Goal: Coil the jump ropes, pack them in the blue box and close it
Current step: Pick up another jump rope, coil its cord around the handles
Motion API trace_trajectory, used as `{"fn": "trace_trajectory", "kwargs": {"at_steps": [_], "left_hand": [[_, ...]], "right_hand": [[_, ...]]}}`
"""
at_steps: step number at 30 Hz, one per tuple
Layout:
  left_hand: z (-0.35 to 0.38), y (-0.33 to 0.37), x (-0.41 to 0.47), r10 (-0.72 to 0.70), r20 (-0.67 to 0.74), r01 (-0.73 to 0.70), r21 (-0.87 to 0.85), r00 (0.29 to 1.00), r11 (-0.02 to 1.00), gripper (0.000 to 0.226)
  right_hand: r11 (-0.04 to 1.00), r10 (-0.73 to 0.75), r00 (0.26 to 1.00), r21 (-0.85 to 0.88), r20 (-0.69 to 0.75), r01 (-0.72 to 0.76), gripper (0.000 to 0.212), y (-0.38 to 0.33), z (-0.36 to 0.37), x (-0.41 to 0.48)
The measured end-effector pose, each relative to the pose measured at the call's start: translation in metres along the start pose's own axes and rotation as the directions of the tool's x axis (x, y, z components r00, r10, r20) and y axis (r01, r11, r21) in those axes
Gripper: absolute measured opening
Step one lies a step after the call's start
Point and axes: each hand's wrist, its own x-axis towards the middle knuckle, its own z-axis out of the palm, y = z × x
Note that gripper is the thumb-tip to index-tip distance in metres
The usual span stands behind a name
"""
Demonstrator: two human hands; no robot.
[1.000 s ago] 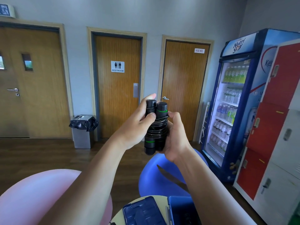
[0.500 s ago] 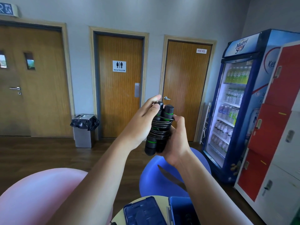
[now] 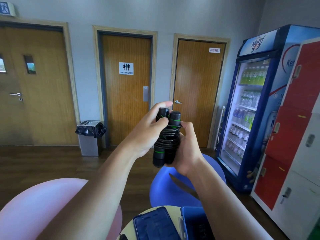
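A black jump rope [image 3: 167, 137] with green rings on its two handles is held upright at chest height, its cord wound tightly around both handles. My left hand [image 3: 147, 130] grips the upper part from the left, thumb across the top coils. My right hand [image 3: 187, 149] cups the bundle from the right and below. The blue box [image 3: 194, 222] stands open at the bottom edge of the view, its lid [image 3: 152, 224] lying flat to the left on a small round table [image 3: 129, 227]. The inside of the box is mostly hidden by my right forearm.
A pink exercise ball [image 3: 43, 208] lies low at the left and a blue one [image 3: 173, 187] sits under my hands. Three wooden doors line the far wall, with a bin [image 3: 90, 135] beside them. A drinks fridge [image 3: 251, 108] and red-and-white lockers [image 3: 297, 127] stand at the right.
The wrapped bundle has tilted slightly and my left thumb has shifted over the top coils. Both hands stay around it at about the same height.
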Motion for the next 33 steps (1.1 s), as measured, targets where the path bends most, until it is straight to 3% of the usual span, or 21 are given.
{"fn": "trace_trajectory", "kwargs": {"at_steps": [3,6,10,13,17,26,33], "left_hand": [[0.0,0.0,0.0,-0.029,-0.016,0.028,-0.069,0.999,0.997,0.031],[0.003,0.0,0.002,-0.078,-0.008,0.076,-0.163,0.997,0.984,0.023],[0.01,0.009,0.011,-0.112,-0.115,0.076,-0.282,0.987,0.957,0.013],[0.013,0.014,0.018,-0.146,-0.155,0.079,-0.373,0.977,0.925,0.013],[0.013,0.022,0.022,-0.151,-0.172,0.061,-0.439,0.973,0.896,0.015],[0.011,0.026,0.025,-0.119,-0.147,0.055,-0.38,0.982,0.924,0.019],[0.003,0.03,0.029,-0.1,-0.082,0.037,-0.565,0.992,0.824,0.016]], "right_hand": [[0.997,-0.078,0.996,-0.032,-0.049,0.076,0.053,0.005,0.001,0.002],[0.965,-0.247,0.951,-0.139,-0.184,0.224,0.053,0.009,0.005,0.005],[0.874,-0.476,0.83,-0.261,-0.29,0.41,0.036,0.006,0.016,0.013],[0.7,-0.708,0.659,-0.373,-0.253,0.609,0.028,0.0,0.02,0.018],[0.582,-0.803,0.563,-0.46,-0.195,0.67,0.031,-0.009,0.02,0.02],[0.626,-0.751,0.647,-0.45,-0.13,0.637,0.044,-0.012,0.018,0.023],[0.671,-0.711,0.703,-0.311,-0.011,0.673,0.036,-0.027,0.012,0.019]]}}
